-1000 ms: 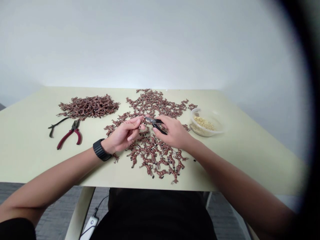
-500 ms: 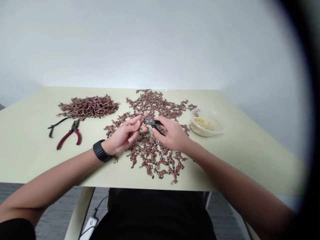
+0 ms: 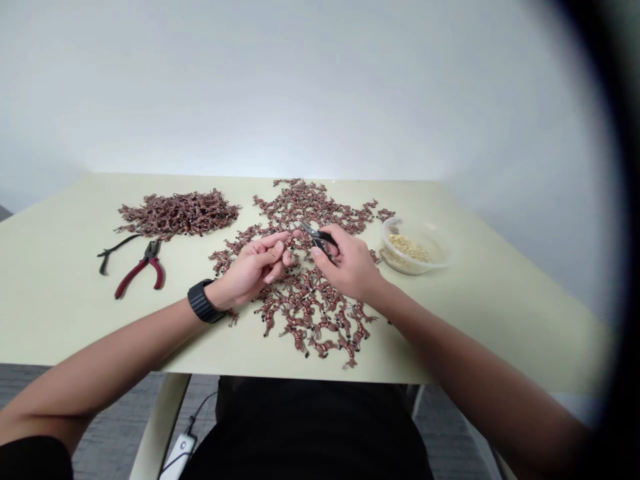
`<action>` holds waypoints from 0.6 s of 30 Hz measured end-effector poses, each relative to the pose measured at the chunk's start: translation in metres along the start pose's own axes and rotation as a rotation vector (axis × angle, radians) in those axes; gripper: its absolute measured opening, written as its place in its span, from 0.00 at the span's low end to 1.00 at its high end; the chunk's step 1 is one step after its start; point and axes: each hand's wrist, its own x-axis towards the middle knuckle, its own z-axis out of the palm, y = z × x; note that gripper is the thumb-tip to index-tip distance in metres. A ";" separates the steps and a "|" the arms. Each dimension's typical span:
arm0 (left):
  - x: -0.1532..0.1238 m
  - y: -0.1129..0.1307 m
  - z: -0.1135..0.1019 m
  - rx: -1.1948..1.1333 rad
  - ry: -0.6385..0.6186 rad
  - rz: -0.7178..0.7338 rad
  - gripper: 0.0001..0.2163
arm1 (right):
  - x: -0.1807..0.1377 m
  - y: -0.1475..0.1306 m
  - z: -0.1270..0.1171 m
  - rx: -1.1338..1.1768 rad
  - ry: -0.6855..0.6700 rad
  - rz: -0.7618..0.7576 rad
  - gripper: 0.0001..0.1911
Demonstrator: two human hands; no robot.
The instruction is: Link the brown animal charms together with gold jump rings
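My right hand [image 3: 353,261] is closed round the black handles of small pliers [image 3: 321,240], whose metal jaws point up and left toward my left fingertips. My left hand [image 3: 257,268], with a black band on its wrist, has thumb and forefinger pinched together. Whatever sits in that pinch is too small to make out against the brown clutter behind. Both hands are held over a spread of small brown animal figures [image 3: 313,320], which look like deer with dark feet. A narrow gap separates the plier tips from the left thumb.
A denser heap of the brown figures [image 3: 180,212] lies at the back left. Before it rest red-handled pliers [image 3: 143,268] and a thin black strip [image 3: 117,248]. On the right stands a clear plastic bowl [image 3: 437,257] holding small gold-coloured pieces [image 3: 409,248]. The table's front edge [image 3: 225,372] is near my body.
My right hand has drawn the pliers slightly right, away from my left fingertips. Their handles look closer together. The left hand keeps its pinch almost in place.
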 end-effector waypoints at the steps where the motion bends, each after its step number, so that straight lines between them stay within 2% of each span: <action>1: 0.000 0.000 0.001 0.004 -0.010 0.008 0.13 | 0.000 0.001 -0.001 -0.001 0.002 0.013 0.13; 5: 0.001 0.001 0.001 0.006 -0.050 0.021 0.08 | 0.002 0.005 -0.004 0.040 -0.037 0.058 0.16; 13: 0.005 0.004 -0.007 -0.030 -0.068 0.008 0.07 | 0.002 -0.002 -0.010 0.171 -0.292 0.079 0.16; 18: 0.007 0.007 -0.012 -0.033 -0.051 -0.016 0.12 | 0.001 -0.005 -0.008 0.124 -0.298 0.021 0.14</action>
